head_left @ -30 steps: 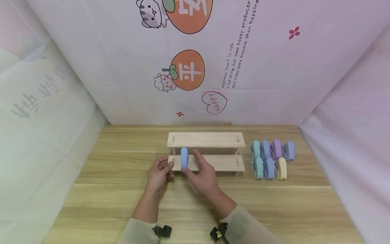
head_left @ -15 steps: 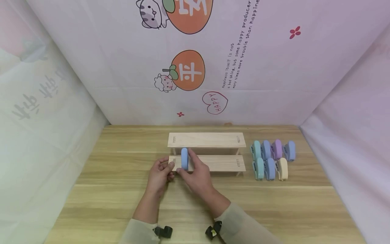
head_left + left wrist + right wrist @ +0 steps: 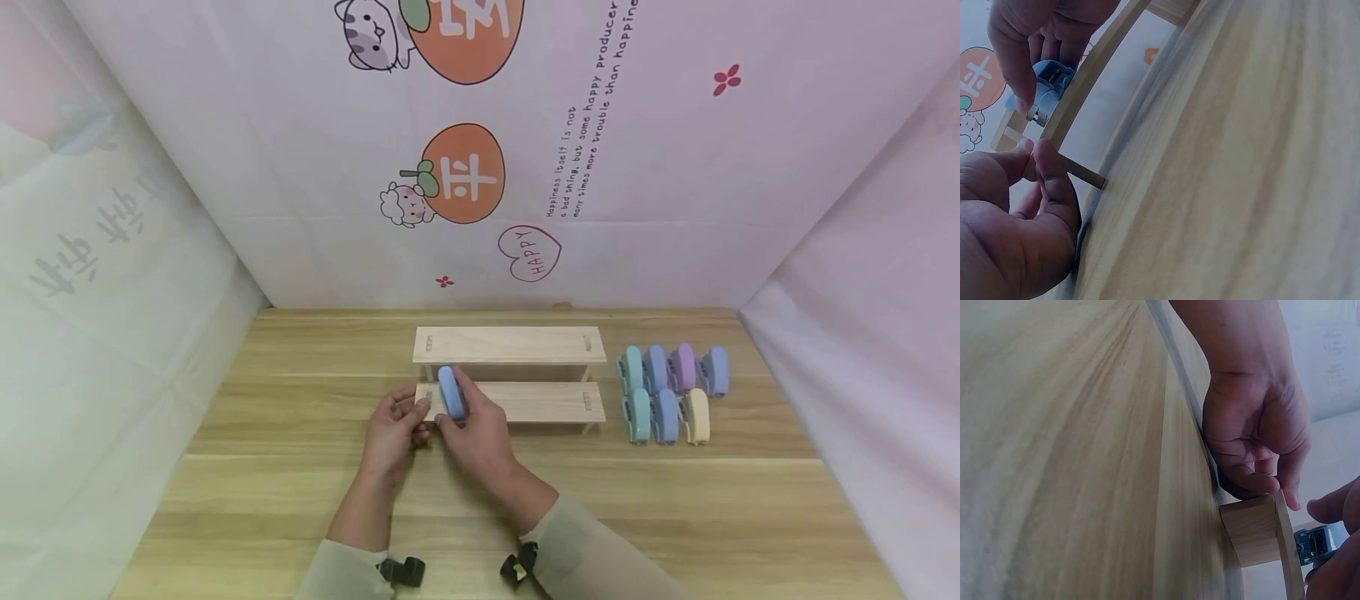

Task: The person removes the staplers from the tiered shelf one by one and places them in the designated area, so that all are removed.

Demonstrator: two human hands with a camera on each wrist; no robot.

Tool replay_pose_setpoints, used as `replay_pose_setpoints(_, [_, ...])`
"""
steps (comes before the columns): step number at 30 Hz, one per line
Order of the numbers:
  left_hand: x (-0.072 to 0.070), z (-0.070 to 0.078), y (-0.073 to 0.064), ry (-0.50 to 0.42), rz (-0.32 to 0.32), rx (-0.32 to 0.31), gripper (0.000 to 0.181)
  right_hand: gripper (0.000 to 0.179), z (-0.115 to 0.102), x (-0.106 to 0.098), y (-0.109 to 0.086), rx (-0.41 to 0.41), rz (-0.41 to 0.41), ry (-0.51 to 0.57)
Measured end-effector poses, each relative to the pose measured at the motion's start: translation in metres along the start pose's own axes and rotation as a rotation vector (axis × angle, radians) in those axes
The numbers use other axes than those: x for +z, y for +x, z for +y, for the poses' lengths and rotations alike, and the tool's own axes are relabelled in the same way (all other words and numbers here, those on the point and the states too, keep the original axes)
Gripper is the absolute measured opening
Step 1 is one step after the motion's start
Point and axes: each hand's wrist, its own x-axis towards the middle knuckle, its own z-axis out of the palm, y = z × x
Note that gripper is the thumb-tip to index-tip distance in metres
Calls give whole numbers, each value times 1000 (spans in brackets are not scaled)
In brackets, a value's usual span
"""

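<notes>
My left hand (image 3: 390, 432) pinches the left end of the front shelf of a small two-tier wooden stand (image 3: 540, 402); thumb and fingers meet over the board's end in the left wrist view. My right hand (image 3: 486, 432) holds a light-blue hole punch (image 3: 451, 393) from its right side, thumb at the near end and fingers along the far side. The punch sits on the front shelf near its left end, its top leaning a little left. A silver metal part and dark underside show on the punch (image 3: 1052, 84) in the left wrist view.
The raised rear shelf (image 3: 510, 343) runs behind the front one. To the right of the stand, several similar punches in teal (image 3: 636, 415), blue (image 3: 663, 415), purple (image 3: 681, 367) and cream (image 3: 697, 415) stand in two rows on the wooden table (image 3: 300, 500). White printed cloth (image 3: 337, 167) encloses the back and sides.
My right hand has moved left and closed round the blue punch, which has turned slightly, its far end swinging left. My left hand keeps its pinch on the shelf end.
</notes>
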Motion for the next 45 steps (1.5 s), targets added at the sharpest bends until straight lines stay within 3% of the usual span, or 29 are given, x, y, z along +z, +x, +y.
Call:
replay_pose_setpoints(18, [2,2,0,0,-11,3,48,64,7,2,-1,-61,23,-3])
replay_pose_setpoints(33, [1,2,0,-24,-6,10,47,65,13,-13,-7,-108,98,26])
replay_pose_setpoints(40, [0,1,-1,-5,-8,15,47,64,14,-23,-9,-97,120,38])
replay_pose_setpoints(45, [1,1,-1,1,1,5,44,63,18,-32,-10,-46,119,36])
